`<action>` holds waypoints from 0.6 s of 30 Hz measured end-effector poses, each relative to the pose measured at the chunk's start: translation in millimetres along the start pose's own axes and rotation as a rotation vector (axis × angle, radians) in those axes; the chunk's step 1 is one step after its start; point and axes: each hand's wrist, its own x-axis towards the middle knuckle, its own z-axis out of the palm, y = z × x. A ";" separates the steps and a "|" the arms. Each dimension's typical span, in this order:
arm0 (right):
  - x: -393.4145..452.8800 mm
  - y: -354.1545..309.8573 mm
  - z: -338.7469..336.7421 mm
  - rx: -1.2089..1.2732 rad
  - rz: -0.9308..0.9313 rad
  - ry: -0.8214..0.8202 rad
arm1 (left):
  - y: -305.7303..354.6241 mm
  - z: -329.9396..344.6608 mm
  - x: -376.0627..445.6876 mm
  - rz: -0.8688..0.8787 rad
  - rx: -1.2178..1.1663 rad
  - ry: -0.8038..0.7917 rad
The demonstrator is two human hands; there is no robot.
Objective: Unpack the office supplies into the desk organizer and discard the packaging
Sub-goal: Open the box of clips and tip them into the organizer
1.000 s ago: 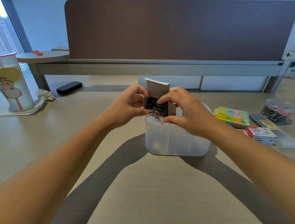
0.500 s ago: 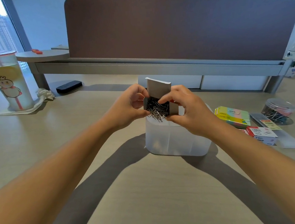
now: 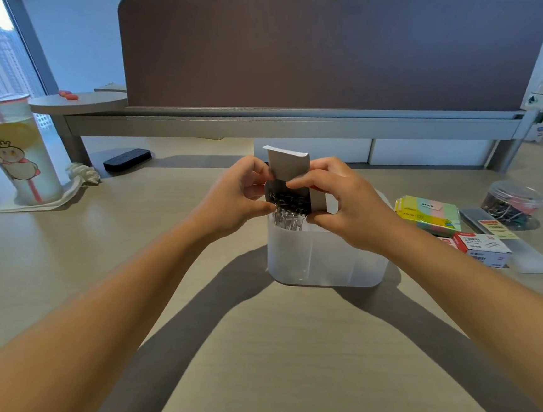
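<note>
A small cardboard box [image 3: 287, 163] with its flap up is held tilted over the translucent white desk organizer [image 3: 321, 260] at the desk's middle. My left hand [image 3: 233, 199] grips the box's left side and my right hand [image 3: 345, 206] its right side. Silver paper clips [image 3: 287, 216] spill from the box's open mouth into the organizer's near-left compartment. To the right lie a pack of coloured sticky notes [image 3: 428, 213], a red and white small box [image 3: 482, 248], a flat clear case [image 3: 510, 244] and a round tub of clips [image 3: 511, 204].
A tall drink cup with a red straw [image 3: 12, 149] stands on a napkin at the far left. A black remote-like object [image 3: 127, 159] lies under the raised shelf. A brown partition [image 3: 332, 56] closes the desk's back. A person stands behind it.
The box has tipped further over the organizer and more paper clips hang out of its mouth. Both hands stay on the box.
</note>
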 end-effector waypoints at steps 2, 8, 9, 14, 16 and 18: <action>-0.2 -0.6 0.4 0.001 0.006 -0.009 | -0.5 -0.1 -0.2 -0.003 0.004 0.002; -0.3 -2.0 -0.6 -0.001 0.001 -0.019 | 0.3 -0.9 -1.1 -0.009 0.003 0.001; -0.2 -2.1 -0.9 -0.004 -0.007 -0.013 | 0.2 -1.2 -1.4 -0.004 0.005 0.005; 0.3 -0.3 0.8 -0.051 -0.033 0.019 | -1.9 -1.0 -5.7 0.051 0.037 0.038; 0.9 0.4 1.1 -0.070 -0.050 0.035 | -2.1 0.3 -7.8 0.075 0.029 0.049; 1.0 0.1 1.4 -0.076 -0.058 0.053 | -2.2 1.7 -9.3 0.099 0.029 0.073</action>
